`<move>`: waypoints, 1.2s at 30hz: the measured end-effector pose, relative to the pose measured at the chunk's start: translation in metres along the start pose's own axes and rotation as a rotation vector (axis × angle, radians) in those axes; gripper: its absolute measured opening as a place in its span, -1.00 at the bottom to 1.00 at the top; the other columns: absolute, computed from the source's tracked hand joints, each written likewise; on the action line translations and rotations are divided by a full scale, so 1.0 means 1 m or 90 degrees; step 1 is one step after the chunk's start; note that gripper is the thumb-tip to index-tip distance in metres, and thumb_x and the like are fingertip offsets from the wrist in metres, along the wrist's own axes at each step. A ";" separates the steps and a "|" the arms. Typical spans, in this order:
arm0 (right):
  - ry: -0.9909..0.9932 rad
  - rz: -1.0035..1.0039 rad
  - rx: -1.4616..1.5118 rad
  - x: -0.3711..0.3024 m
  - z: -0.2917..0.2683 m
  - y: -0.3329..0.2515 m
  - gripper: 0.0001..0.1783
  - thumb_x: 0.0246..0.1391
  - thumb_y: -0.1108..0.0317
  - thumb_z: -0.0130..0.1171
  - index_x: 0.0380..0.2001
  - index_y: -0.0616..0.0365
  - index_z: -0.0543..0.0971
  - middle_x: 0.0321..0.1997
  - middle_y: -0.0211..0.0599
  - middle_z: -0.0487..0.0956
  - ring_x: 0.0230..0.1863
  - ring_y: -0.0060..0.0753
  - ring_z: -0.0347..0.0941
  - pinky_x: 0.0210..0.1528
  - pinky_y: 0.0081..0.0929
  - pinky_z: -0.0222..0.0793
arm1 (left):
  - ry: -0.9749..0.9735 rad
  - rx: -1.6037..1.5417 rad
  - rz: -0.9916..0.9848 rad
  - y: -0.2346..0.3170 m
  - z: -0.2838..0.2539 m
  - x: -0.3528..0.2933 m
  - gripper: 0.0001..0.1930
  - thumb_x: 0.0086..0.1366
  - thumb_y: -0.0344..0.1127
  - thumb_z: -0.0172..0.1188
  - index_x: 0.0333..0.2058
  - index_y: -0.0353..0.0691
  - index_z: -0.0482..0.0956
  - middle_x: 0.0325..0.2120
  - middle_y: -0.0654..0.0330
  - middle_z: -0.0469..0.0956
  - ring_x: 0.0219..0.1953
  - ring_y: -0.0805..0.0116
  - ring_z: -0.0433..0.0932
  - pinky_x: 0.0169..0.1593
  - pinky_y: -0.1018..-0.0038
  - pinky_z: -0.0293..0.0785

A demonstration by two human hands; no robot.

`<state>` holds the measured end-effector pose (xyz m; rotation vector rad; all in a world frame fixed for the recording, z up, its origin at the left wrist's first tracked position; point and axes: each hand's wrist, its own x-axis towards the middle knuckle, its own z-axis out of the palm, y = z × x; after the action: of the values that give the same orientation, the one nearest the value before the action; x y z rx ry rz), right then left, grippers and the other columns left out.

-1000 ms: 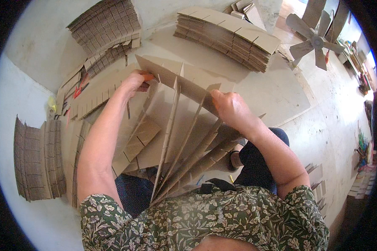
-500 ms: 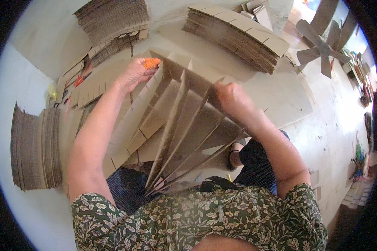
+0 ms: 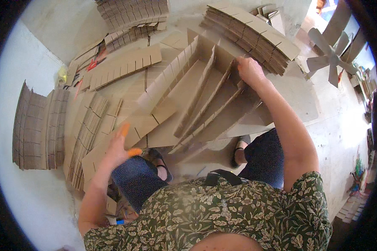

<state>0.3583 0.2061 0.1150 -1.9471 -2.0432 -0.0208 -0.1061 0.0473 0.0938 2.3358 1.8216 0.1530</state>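
The left hand (image 3: 119, 146) had dropped off the cardboard divider (image 3: 202, 85) to the lower left, fingers spread wide; I saw the right hand (image 3: 250, 72) gripping the divider, upper centre, where one-sided pulling could have slipped its slots loose.

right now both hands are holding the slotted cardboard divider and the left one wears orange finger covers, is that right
Not quite: only the right hand holds the slotted cardboard divider. The head view shows the left hand open and apart from it. That hand does wear orange finger covers.
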 end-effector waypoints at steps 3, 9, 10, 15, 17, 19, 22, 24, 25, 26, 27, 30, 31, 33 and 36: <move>0.025 0.000 0.025 0.000 0.002 0.004 -0.75 -0.02 0.38 -0.02 -0.25 0.12 0.53 -0.30 0.07 0.56 -0.21 0.18 0.49 -0.16 -0.03 0.43 | 0.042 0.117 0.034 -0.017 0.021 -0.017 -0.56 0.16 -0.31 0.16 0.03 -0.30 0.39 -0.03 -0.07 0.42 0.08 0.02 0.35 0.06 0.22 0.33; 0.113 -0.021 0.082 -0.013 -0.002 0.000 -0.61 0.03 0.33 0.08 -0.03 0.13 0.46 -0.28 0.13 0.55 -0.21 0.17 0.48 -0.17 -0.09 0.41 | 0.092 0.206 -0.070 0.012 -0.031 -0.035 -0.76 0.14 -0.43 0.07 -0.19 -0.29 0.53 -0.35 -0.01 0.54 -0.28 0.00 0.51 -0.25 0.19 0.42; 0.163 -0.046 0.086 -0.016 -0.001 0.004 -0.62 0.04 0.32 0.08 -0.04 0.15 0.46 -0.27 0.12 0.56 -0.22 0.14 0.50 -0.17 -0.13 0.42 | 0.118 0.230 -0.069 0.016 -0.042 -0.040 -0.77 0.14 -0.43 0.07 -0.20 -0.28 0.54 -0.38 0.00 0.55 -0.32 0.00 0.52 -0.27 0.19 0.43; 0.253 -0.118 0.388 -0.036 -0.017 -0.028 -0.57 0.10 0.18 0.12 -0.09 0.31 0.48 -0.31 -0.10 0.60 -0.29 -0.14 0.56 -0.26 -0.33 0.47 | 0.339 0.166 -0.058 0.044 -0.083 -0.067 -0.84 0.16 -0.45 0.11 -0.27 -0.34 0.54 -0.32 0.06 0.55 -0.28 0.02 0.51 -0.22 0.19 0.44; 0.014 -0.019 0.678 -0.065 -0.053 -0.076 -0.47 0.13 0.04 0.10 -0.10 0.36 0.50 -0.31 -0.20 0.61 -0.29 -0.20 0.57 -0.24 -0.39 0.49 | 0.401 0.168 -0.027 0.055 -0.091 -0.074 -0.80 0.12 -0.50 0.11 -0.24 -0.36 0.53 -0.24 0.05 0.53 -0.21 0.02 0.50 -0.13 0.18 0.43; -0.323 0.085 0.968 -0.092 -0.075 -0.093 -0.35 0.15 -0.10 0.04 -0.07 0.38 0.47 -0.27 -0.16 0.61 -0.28 -0.24 0.56 -0.24 -0.36 0.50 | 0.433 0.166 0.051 0.070 -0.094 -0.071 -0.75 0.08 -0.54 0.10 -0.21 -0.37 0.53 -0.17 0.04 0.51 -0.14 0.01 0.48 -0.04 0.14 0.40; -0.358 0.182 1.266 -0.125 -0.070 -0.110 -0.28 0.13 -0.15 0.04 0.00 0.39 0.40 -0.22 -0.08 0.60 -0.30 -0.26 0.57 -0.24 -0.28 0.51 | 0.424 0.139 0.210 0.101 -0.093 -0.042 -0.68 0.00 -0.59 0.10 -0.19 -0.39 0.52 -0.08 0.04 0.48 -0.04 -0.01 0.45 0.07 0.07 0.33; -0.311 0.263 1.277 -0.138 -0.078 -0.109 -0.47 0.11 0.06 0.14 -0.03 0.30 0.45 -0.20 -0.13 0.59 -0.29 -0.29 0.58 -0.24 -0.28 0.54 | 0.416 0.111 0.260 0.113 -0.085 -0.028 -0.63 -0.07 -0.61 0.11 -0.19 -0.40 0.52 -0.05 0.05 0.47 -0.01 -0.02 0.43 0.11 0.04 0.28; -0.281 0.254 1.234 -0.144 -0.079 -0.099 -0.51 0.11 0.12 0.16 -0.04 0.29 0.45 -0.19 -0.14 0.59 -0.28 -0.30 0.58 -0.24 -0.30 0.54 | 0.407 0.135 0.279 0.111 -0.079 -0.017 -0.63 -0.02 -0.57 0.17 -0.15 -0.40 0.51 0.01 0.05 0.44 0.03 0.00 0.40 0.14 0.06 0.26; -0.259 0.242 1.186 -0.149 -0.079 -0.090 -0.55 0.10 0.18 0.18 -0.05 0.28 0.46 -0.19 -0.16 0.59 -0.27 -0.31 0.58 -0.24 -0.31 0.55 | 0.432 0.114 0.276 0.113 -0.071 -0.008 -0.63 0.01 -0.53 0.18 -0.12 -0.40 0.51 0.03 0.04 0.42 0.04 0.00 0.39 0.14 0.06 0.24; -0.215 0.241 1.235 -0.153 -0.083 -0.082 -0.66 0.09 0.33 0.17 -0.08 0.26 0.48 -0.18 -0.17 0.58 -0.30 -0.33 0.58 -0.29 -0.37 0.57 | 0.457 0.093 0.273 0.117 -0.064 0.003 -0.62 0.04 -0.48 0.19 -0.10 -0.39 0.50 0.05 0.04 0.40 0.06 0.01 0.37 0.15 0.05 0.22; 0.013 0.287 1.168 -0.161 -0.091 -0.044 -0.68 0.11 0.37 0.13 -0.08 0.27 0.47 -0.18 -0.17 0.58 -0.25 -0.28 0.56 -0.23 -0.31 0.56 | 0.467 0.027 0.220 0.116 -0.039 0.041 -0.48 0.13 -0.33 0.23 0.08 -0.34 0.37 0.10 0.03 0.34 0.09 -0.02 0.32 0.16 0.11 0.20; 0.096 0.285 1.144 -0.166 -0.093 -0.032 -0.68 0.11 0.39 0.12 -0.06 0.27 0.46 -0.18 -0.18 0.58 -0.21 -0.26 0.55 -0.20 -0.28 0.55 | 0.458 0.008 0.194 0.111 -0.030 0.055 -0.45 0.14 -0.32 0.23 0.11 -0.32 0.34 0.10 0.03 0.33 0.09 -0.03 0.32 0.16 0.12 0.20; 0.207 0.247 1.060 -0.171 -0.094 -0.005 -0.68 0.11 0.41 0.13 -0.06 0.27 0.48 -0.17 -0.21 0.58 -0.12 -0.27 0.51 -0.09 -0.26 0.49 | 0.454 0.011 0.141 0.094 -0.011 0.078 -0.43 0.16 -0.32 0.21 0.15 -0.30 0.27 0.06 0.00 0.36 0.04 -0.04 0.34 0.13 0.22 0.24; 0.313 0.172 1.017 -0.178 -0.079 0.032 -0.75 0.11 0.42 0.14 -0.13 0.25 0.54 -0.18 -0.29 0.59 -0.16 -0.37 0.49 -0.10 -0.38 0.44 | 0.267 -0.129 0.006 0.078 0.005 0.097 -0.49 0.20 -0.39 0.14 0.13 -0.30 0.29 0.06 -0.04 0.35 0.03 0.01 0.36 0.11 0.28 0.27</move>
<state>0.4109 0.0181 0.1415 -0.9262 -0.7943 0.8139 -0.0072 0.1221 0.1017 2.2925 1.8554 0.8435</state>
